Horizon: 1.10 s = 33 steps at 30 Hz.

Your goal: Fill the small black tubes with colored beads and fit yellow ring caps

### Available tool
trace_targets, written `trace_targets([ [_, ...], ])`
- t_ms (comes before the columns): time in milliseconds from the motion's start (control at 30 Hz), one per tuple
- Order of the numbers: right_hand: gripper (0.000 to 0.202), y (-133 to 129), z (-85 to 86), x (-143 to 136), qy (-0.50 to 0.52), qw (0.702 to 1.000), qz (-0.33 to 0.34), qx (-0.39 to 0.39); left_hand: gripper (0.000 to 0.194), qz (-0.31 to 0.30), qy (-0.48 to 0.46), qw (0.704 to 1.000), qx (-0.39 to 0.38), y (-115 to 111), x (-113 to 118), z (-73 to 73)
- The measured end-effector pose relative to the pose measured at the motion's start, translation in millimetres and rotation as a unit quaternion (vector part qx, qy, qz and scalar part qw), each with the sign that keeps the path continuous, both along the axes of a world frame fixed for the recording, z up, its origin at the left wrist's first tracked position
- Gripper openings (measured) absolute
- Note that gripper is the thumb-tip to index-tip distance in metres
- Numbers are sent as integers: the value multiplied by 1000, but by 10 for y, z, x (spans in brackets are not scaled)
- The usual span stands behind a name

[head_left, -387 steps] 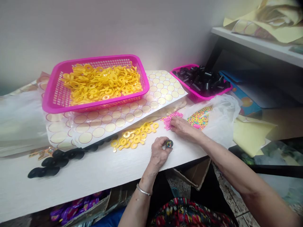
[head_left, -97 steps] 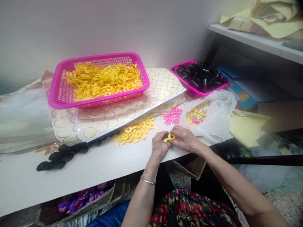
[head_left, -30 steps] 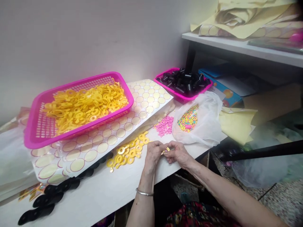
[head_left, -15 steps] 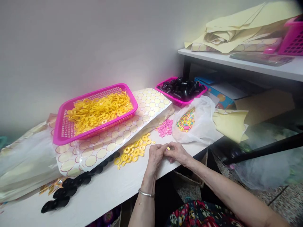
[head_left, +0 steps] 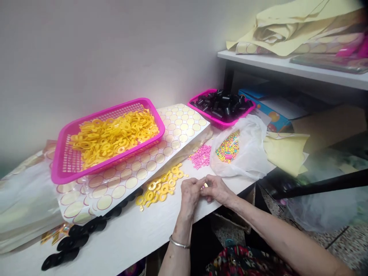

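Note:
My left hand (head_left: 190, 191) and my right hand (head_left: 216, 188) meet at the table's front edge, fingertips pinched together. Between them shows a small yellow ring piece (head_left: 204, 186) with a speck of pink at it; the fingers cover most of it. Left of my hands lies a loose pile of yellow plastic ring pieces (head_left: 163, 187), each with a short tab. Just beyond my hands is a heap of small pink beads (head_left: 200, 156). A white plastic bag (head_left: 253, 153) beside it lies open, with multicoloured beads (head_left: 228, 147) in it.
A pink basket (head_left: 54, 168) of yellow ring pieces stands on sticker sheets (head_left: 135, 178) at the left. Another pink basket (head_left: 214, 123) holds black cylinders. Black round pieces (head_left: 73, 241) line the table's left part. A white shelf (head_left: 287, 69) juts out at upper right.
The view has shifted slightly. Both hands stay together at nearly the same spot, and the fingers have turned the yellow ring piece a little, with pink now showing at it.

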State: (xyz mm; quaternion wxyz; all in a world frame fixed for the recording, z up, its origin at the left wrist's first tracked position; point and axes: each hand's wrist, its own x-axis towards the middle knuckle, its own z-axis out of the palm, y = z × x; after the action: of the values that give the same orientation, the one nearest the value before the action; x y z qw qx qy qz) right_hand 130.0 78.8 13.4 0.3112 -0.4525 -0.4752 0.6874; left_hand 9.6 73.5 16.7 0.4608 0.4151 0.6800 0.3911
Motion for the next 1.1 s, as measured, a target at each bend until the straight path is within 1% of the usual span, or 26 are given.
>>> trace_targets([
  [67, 23, -26, -7, 10, 3, 1000, -2, 23, 43, 8, -20, 1000, -4, -15, 6, 14],
  [133, 27, -52, -8, 26, 15, 999, -9, 36, 46, 12, -78, 997, -3, -51, 5, 55],
  [233, 33, -85, 22, 65, 47, 998, -43, 14, 45, 32, -203, 979, 9, -151, -7, 135],
  [300, 34, -120, 82, 98, 79, 993, -84, -4, 36, 56, -266, 962, 33, -247, 0, 182],
  [367, 34, -189, 172, 136, 108, 988, -114, -11, 29, 67, -272, 958, 69, -364, 45, 215],
  [400, 33, -239, 223, 156, 118, 985, -122, -9, 31, 59, -261, 960, 85, -427, 88, 226],
  [467, 33, -364, 321, 200, 122, 985, -126, 4, 35, 24, -255, 961, 103, -551, 210, 239],
  [533, 32, -507, 398, 250, 111, 985, -126, 25, 35, -7, -269, 956, 115, -658, 354, 238],
  [633, 32, -702, 459, 349, 75, 987, -125, 63, 26, -7, -269, 951, 149, -770, 523, 211],
  [700, 30, -785, 469, 443, 19, 988, -117, 101, 23, -14, -279, 946, 161, -823, 574, 185],
  [767, 28, -815, 466, 560, -44, 980, -117, 154, 25, -25, -312, 938, 149, -879, 584, 172],
  [833, 26, -794, 467, 689, -71, 968, -115, 211, 29, -50, -346, 930, 112, -951, 579, 184],
  [867, 26, -772, 471, 752, -69, 966, -96, 229, 29, -69, -361, 926, 89, -992, 578, 199],
  [900, 26, -748, 479, 810, -57, 968, -56, 236, 28, -95, -375, 920, 63, -1034, 581, 219],
  [933, 29, -725, 490, 862, -39, 973, 10, 227, 25, -123, -387, 913, 39, -1076, 590, 243],
  [967, 36, -708, 502, 905, -18, 975, 86, 203, 23, -151, -397, 905, 18, -1115, 604, 266],
  [1000, 46, -700, 516, 940, 6, 973, 155, 170, 21, -173, -406, 897, 1, -1149, 620, 289],
  [1033, 56, -702, 530, 966, 30, 969, 206, 134, 20, -190, -413, 890, -14, -1178, 639, 307],
  [1067, 62, -717, 544, 984, 54, 966, 232, 105, 19, -201, -420, 885, -26, -1201, 656, 319],
  [1100, 64, -742, 556, 993, 75, 966, 233, 85, 19, -206, -426, 880, -34, -1219, 672, 325],
])
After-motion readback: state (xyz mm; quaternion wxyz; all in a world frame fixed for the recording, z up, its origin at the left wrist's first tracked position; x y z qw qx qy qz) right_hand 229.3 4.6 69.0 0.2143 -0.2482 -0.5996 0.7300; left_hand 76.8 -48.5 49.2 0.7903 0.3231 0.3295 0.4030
